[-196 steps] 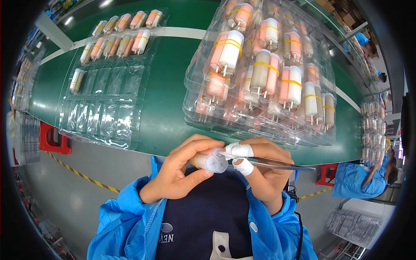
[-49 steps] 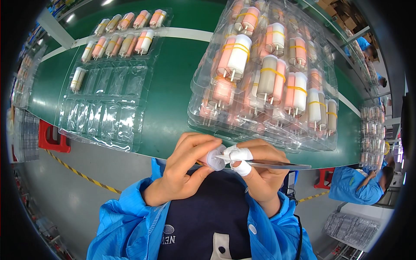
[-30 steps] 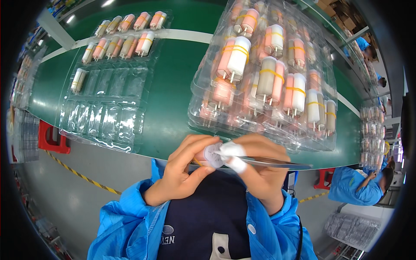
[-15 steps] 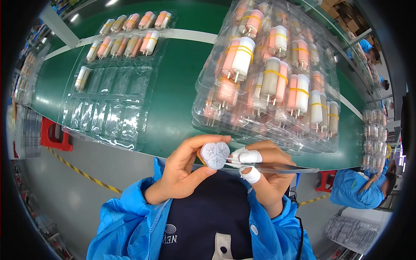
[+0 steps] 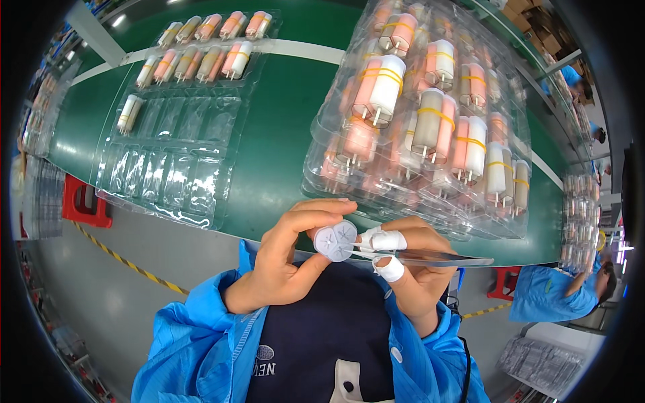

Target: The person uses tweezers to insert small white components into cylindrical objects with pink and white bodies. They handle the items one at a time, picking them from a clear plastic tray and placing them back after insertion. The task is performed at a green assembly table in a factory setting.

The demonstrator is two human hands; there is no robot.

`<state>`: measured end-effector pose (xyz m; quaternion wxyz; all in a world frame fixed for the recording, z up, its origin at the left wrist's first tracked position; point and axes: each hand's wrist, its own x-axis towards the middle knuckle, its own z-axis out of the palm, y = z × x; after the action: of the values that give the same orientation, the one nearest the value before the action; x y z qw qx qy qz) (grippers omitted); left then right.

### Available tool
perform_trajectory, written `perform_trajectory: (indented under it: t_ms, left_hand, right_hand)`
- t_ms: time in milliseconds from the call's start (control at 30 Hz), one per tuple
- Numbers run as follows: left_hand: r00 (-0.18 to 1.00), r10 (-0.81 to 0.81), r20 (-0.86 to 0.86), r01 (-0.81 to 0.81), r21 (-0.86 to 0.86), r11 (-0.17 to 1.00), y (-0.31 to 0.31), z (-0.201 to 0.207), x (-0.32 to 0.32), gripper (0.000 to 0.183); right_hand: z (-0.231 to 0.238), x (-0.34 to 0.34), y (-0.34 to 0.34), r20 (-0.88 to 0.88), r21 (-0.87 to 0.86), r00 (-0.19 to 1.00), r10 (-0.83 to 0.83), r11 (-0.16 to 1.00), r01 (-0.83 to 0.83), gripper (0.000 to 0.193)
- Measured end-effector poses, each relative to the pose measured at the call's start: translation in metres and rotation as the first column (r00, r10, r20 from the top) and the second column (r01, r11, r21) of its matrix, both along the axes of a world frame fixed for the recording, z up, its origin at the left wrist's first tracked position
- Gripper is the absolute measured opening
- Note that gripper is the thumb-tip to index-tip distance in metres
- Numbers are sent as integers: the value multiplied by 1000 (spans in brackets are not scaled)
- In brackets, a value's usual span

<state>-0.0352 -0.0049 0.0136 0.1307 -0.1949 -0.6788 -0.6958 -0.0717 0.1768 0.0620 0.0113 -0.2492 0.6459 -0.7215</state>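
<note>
Held end-on in my left hand (image 5: pixel 281 258) is a bundle of three tubes (image 5: pixel 334 242), its pale grey-white three-lobed end turned up toward me. Fingers and thumb wrap around its sides, and its body is mostly hidden. My right hand (image 5: pixel 424 269) is closed on metal tweezers (image 5: pixel 447 259). White tape covers its thumb and a finger. The thin pale tips of the tweezers reach the right side of the bundle's end; whether they pinch anything is too small to tell.
A clear blister tray (image 5: pixel 225 144) with several banded tube bundles lies on the green table (image 5: pixel 282 107) at left. Stacked clear trays (image 5: pixel 403 195) of pink, white and grey tubes stand at right. A red stool (image 5: pixel 87 205) is at far left; a person in blue (image 5: pixel 554 293) sits at right.
The bundle in my left hand has turned and tilted slightly, so its end shows at a different angle. My right hand and the tweezers have hardly moved.
</note>
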Motion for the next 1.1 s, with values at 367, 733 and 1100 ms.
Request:
perform_trajectory:
  t_ms: [367, 733, 1100]
  left_hand:
    - [995, -54, 82, 43, 130, 991, 6, -2, 1, 49]
    - [971, -78, 227, 26, 223, 974, 8, 1, 7, 55]
    - [998, -6, 57, 4, 39, 999, 2, -2, 1, 45]
  right_hand:
    - [1, 1, 0, 20, -13, 999, -33, 999, 34, 23]
    - [-4, 1, -1, 45, -26, 997, -60, 998, 61, 22]
    - [-2, -2, -2, -34, 32, 994, -103, 994, 105, 21]
